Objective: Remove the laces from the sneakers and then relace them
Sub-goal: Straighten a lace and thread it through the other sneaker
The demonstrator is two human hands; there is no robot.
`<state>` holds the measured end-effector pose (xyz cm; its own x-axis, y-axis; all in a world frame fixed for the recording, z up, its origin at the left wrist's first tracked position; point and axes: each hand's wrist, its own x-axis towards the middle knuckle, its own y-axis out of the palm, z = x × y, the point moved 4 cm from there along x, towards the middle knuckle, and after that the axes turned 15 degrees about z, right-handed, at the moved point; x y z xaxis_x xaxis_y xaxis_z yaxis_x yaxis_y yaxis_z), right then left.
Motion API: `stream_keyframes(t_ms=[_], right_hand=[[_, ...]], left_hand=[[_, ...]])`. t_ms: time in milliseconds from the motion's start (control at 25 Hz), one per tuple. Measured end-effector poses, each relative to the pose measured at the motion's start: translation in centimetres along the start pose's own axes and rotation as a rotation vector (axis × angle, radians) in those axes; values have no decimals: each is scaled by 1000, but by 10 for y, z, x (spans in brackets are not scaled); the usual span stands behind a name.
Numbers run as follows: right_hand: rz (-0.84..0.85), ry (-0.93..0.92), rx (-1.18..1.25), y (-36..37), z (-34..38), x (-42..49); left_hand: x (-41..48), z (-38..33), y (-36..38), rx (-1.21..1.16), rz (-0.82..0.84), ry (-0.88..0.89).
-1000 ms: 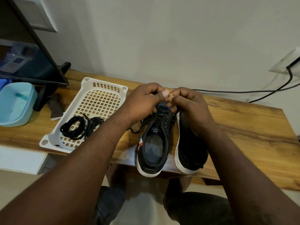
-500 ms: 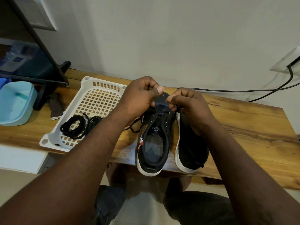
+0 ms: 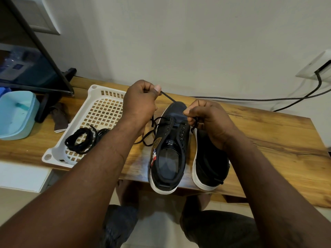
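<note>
The left sneaker [image 3: 168, 158] and right sneaker [image 3: 211, 163], black and white-soled, stand together at the table's [image 3: 268, 140] near edge. A black lace [image 3: 168, 99] threads the left one's far eyelets; spare laces [image 3: 80, 142] lie coiled leftward.

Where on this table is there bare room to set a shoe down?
Bare wood lies between the right sneaker and the table's right end. The basket's far half is free. Crowded: the left end, with blue tub and monitor foot.
</note>
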<state>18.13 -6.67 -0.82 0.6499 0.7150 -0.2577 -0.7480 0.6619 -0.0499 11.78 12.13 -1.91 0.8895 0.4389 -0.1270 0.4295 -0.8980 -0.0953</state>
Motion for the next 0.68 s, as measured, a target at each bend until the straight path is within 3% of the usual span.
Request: stream_keyframes(t_ms=[120,280,440,560,680], right_hand=[[30,45,6,2,-3,1],[39,109,-39,0,-8,2],[10,85,-19,-2,-5,1],[-21,43,-1,-4,-5,1],[-23,0,-11,-2,-3,1]], left_hand=[[0,6,-4,-2,-36,-90],[0,1,-5,-160,-4,-70],[2,8,-9,-103,-75,-160],[1,17,-9,155,13,-246],[-7,3,1,535,105,-65]])
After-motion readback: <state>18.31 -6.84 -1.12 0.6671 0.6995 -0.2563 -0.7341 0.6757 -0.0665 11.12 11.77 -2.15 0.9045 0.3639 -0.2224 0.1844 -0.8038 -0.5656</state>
